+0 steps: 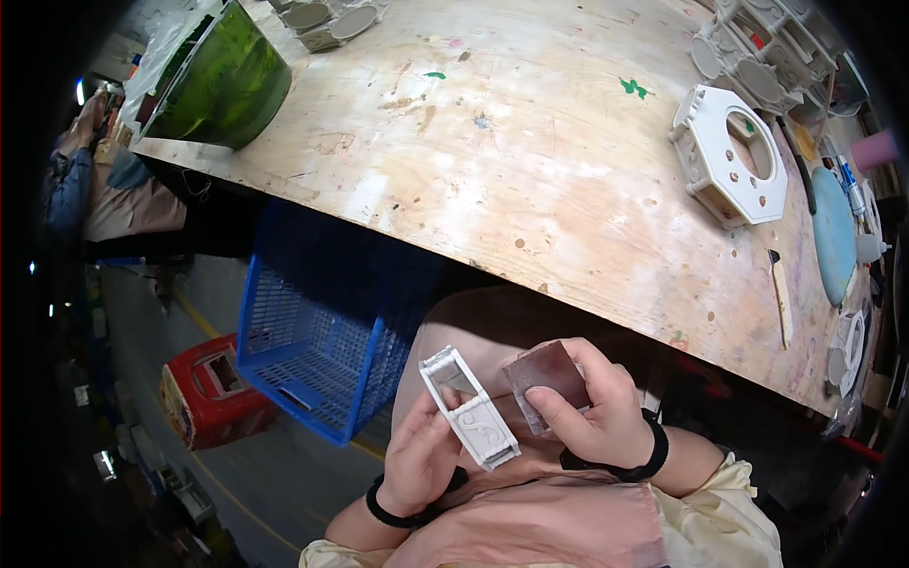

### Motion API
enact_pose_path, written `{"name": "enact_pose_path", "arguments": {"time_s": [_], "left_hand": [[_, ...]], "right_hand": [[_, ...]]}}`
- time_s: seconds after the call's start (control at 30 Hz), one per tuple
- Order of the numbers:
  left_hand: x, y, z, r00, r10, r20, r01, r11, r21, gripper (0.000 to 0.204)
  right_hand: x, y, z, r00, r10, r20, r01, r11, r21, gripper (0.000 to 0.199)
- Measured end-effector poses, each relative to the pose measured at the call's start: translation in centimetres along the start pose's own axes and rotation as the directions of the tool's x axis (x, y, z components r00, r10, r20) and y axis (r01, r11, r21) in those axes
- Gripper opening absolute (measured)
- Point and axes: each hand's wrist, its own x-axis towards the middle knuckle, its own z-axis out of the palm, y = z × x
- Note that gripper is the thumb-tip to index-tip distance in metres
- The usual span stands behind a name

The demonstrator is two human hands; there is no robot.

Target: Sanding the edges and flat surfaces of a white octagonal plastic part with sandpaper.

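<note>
Over my lap, my left hand [421, 445] is closed round the lower side of a small white open-sided box-like casting [484, 428] with a raised scroll on one panel. The piece is tilted, its upper end pointing away from me. Just to its right, my right hand [603, 402] grips a reddish-brown sanding sponge [554, 375], thumb on the near face and fingers mostly hidden behind it. A narrow gap separates the sponge from the white piece.
The stained wooden table [454, 170] spans the area ahead. On it are a green bucket [232, 90], a white octagonal frame [724, 161], a brush [780, 298] and a blue oval [834, 237]. Below left stand a blue crate [365, 379] and a red stool [204, 407]. Another person [133, 194] is at far left.
</note>
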Motion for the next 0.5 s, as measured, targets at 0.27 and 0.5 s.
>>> {"name": "enact_pose_path", "arguments": {"time_s": [0.27, 0.5], "left_hand": [[-0.17, 0.80, -0.20, 0.995, -0.084, -0.058, 0.081, 0.996, -0.042, 0.025], [-0.25, 0.85, -0.40, 0.996, -0.071, -0.059, 0.067, 0.995, -0.070, 0.028]], "right_hand": [[-0.47, 0.07, 0.04, 0.998, 0.042, 0.047, -0.043, 0.999, 0.011, 0.028], [-0.75, 0.17, 0.22, 0.998, 0.032, 0.054, -0.033, 0.999, 0.022, 0.028]]}}
